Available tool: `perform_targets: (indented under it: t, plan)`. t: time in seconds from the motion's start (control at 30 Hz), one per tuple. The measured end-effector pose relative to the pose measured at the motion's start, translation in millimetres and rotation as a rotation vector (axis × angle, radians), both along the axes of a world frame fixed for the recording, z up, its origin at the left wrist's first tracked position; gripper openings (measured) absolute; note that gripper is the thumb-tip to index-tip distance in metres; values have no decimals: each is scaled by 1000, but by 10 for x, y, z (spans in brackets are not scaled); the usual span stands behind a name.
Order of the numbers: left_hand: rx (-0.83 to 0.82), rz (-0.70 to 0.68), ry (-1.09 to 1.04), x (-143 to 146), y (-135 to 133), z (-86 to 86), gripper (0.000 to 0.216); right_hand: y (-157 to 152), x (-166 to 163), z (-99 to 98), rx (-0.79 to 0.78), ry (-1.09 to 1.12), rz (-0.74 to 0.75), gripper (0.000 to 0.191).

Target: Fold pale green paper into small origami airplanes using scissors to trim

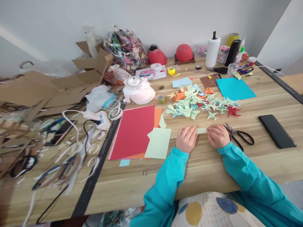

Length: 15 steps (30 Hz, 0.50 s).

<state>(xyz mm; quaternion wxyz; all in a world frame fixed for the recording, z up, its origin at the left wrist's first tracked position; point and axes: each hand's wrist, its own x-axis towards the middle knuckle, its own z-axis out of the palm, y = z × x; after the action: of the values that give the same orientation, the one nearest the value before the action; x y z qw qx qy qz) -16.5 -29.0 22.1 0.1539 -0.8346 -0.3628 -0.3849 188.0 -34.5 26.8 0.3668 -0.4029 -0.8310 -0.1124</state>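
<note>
My left hand [187, 139] and my right hand [217, 135] rest on the wooden table [203, 167], both closed on a small pale green folded paper [201, 130] pressed flat between them. Just beyond the hands lies a heap of folded paper shapes [201, 103], mostly pale green with some orange, blue and red ones. Left of my left hand lie pale green paper sheets [159, 142] partly on top of a red sheet [133, 131] and an orange sheet [158, 116]. Black scissors [239, 135] lie right beside my right hand.
A black phone [276, 131] lies at the right. A blue sheet [234, 88] sits farther back right. A white teapot [138, 91], tape rolls, a paper towel roll [212, 52], bottles and red domes line the back. Cardboard [47, 88], cables and clutter fill the left.
</note>
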Motion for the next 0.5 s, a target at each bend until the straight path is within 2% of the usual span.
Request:
perform_targets:
  t: [0.1, 0.3, 0.5]
  plan:
    - [-36, -25, 21, 68, 4, -49, 18, -18, -50, -2, -3, -19, 47, 13]
    - [-102, -31, 33, -23, 16, -95, 22, -9, -40, 9, -34, -29, 41, 11]
    - [-64, -35, 18, -55, 35, -80, 20, -1, -40, 7, -29, -40, 46, 14]
